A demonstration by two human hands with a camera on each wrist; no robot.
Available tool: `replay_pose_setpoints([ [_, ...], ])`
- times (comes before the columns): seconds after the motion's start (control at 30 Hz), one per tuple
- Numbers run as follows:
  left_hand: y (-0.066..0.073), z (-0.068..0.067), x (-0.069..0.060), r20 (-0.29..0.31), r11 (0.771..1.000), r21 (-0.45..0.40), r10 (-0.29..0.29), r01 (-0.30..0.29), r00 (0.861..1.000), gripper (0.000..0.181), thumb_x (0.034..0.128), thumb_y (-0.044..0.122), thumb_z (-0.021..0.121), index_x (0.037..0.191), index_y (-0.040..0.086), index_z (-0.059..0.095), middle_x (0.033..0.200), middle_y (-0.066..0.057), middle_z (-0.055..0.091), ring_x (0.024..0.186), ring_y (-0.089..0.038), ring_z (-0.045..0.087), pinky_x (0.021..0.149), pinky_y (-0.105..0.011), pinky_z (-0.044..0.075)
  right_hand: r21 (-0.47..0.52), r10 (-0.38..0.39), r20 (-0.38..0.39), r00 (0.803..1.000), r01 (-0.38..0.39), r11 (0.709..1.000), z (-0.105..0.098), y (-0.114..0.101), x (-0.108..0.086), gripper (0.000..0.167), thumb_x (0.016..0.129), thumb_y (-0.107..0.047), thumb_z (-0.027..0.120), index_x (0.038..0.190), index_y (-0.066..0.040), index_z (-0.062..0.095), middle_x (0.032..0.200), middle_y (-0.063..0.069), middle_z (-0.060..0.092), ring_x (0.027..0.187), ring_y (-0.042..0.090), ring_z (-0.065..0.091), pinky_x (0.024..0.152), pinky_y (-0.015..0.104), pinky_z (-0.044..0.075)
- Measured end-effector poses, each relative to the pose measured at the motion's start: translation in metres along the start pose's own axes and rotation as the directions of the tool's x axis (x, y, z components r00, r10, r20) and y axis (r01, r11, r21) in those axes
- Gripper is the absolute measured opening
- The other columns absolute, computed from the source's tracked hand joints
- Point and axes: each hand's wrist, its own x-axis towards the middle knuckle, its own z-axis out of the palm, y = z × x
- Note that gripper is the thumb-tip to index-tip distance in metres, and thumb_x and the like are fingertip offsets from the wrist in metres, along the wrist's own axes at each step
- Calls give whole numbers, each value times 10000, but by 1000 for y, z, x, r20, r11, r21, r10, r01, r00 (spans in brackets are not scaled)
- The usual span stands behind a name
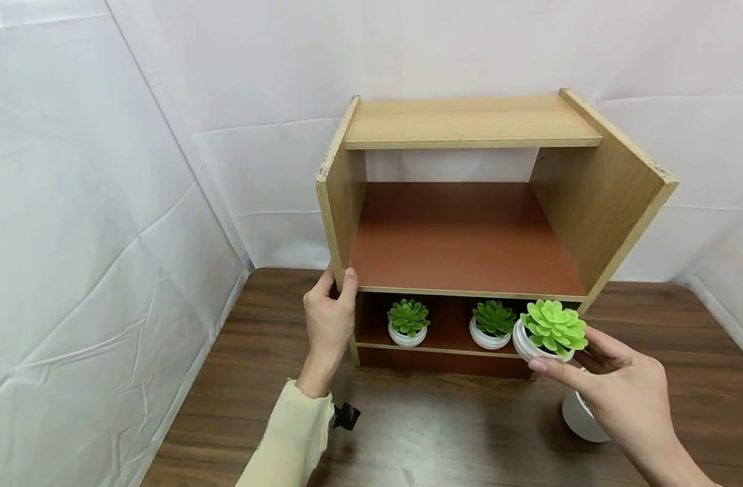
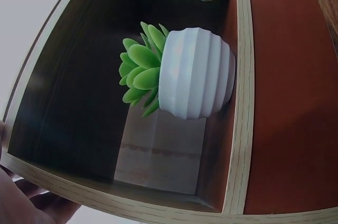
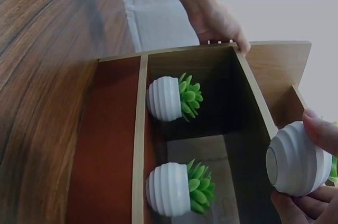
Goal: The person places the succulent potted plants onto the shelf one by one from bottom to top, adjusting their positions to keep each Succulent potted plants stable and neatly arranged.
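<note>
A small wooden shelf unit (image 1: 459, 122) stands on the table. My left hand (image 1: 330, 318) grips the front edge of its left side panel, thumb inside and fingers outside. With my right hand (image 1: 629, 389) I hold a potted succulent (image 1: 554, 328), bright green in a ribbed white pot, before the lower right corner of the unit. My thumb and fingers pinch the pot, as the right wrist view also shows. Two similar succulents stand upright in the lower compartment, one on the left (image 1: 408, 319) and one right of the middle (image 1: 493, 321).
A white container (image 1: 584, 416) stands on the dark wooden table (image 1: 432, 433), partly hidden behind my right hand. The brown upper shelf board (image 1: 468, 233) lies above the lower compartment. White sheets (image 1: 91, 223) hang at the left, back and right.
</note>
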Motion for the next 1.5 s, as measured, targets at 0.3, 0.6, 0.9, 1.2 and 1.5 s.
replay_pose_setpoints([
  [0.3, 0, 0, 0, -7, 1000, 12, 11, -11, 1000, 200, 988, 217, 584, 1054, 96, 728, 527, 3, 448, 416, -141, 372, 380, -265, 316, 33, -62, 21, 998, 61, 998, 13, -10, 6, 648, 703, -194, 912, 1287, -75, 658, 1027, -99, 711, 915, -5, 660, 745, 130, 484],
  [0.6, -2, 0, 0, -18, 1000, -3, 27, -27, 999, 250, 984, 192, 595, 1181, 99, 717, 547, -7, 464, 438, -147, 386, 396, -268, 326, 143, -113, 61, 992, 104, 984, 31, -29, 6, 621, 695, -125, 911, 1266, -78, 670, 1025, -4, 727, 901, 87, 688, 707, 185, 518],
  [0.9, -2, 0, -1, -7, 1000, 16, 13, -13, 1000, 319, 991, 217, 581, 1290, 142, 664, 533, -2, 472, 423, -151, 368, 392, -281, 321, 299, -227, 73, 971, 196, 934, 47, -40, 12, 554, 678, -40, 903, 1192, -46, 697, 1185, 93, 645, 1033, 169, 662, 833, 246, 511],
  [1.2, -2, 1, -1, -14, 1000, -1, 23, -23, 1000, 309, 989, 209, 593, 1277, 133, 675, 530, -10, 466, 423, -144, 366, 391, -275, 314, 203, -236, 59, 970, 220, 954, 55, -49, 17, 574, 679, -124, 918, 1211, -99, 703, 1174, 3, 667, 1022, 110, 659, 790, 228, 524],
  [1.5, -4, 0, -1, -18, 999, -4, 32, -32, 999, 295, 987, 197, 594, 1253, 114, 688, 527, -10, 462, 418, -131, 358, 388, -267, 315, 192, -234, 64, 970, 219, 957, 63, -52, 21, 576, 671, -146, 926, 1203, -96, 710, 1162, -15, 675, 1009, 96, 661, 763, 234, 533],
])
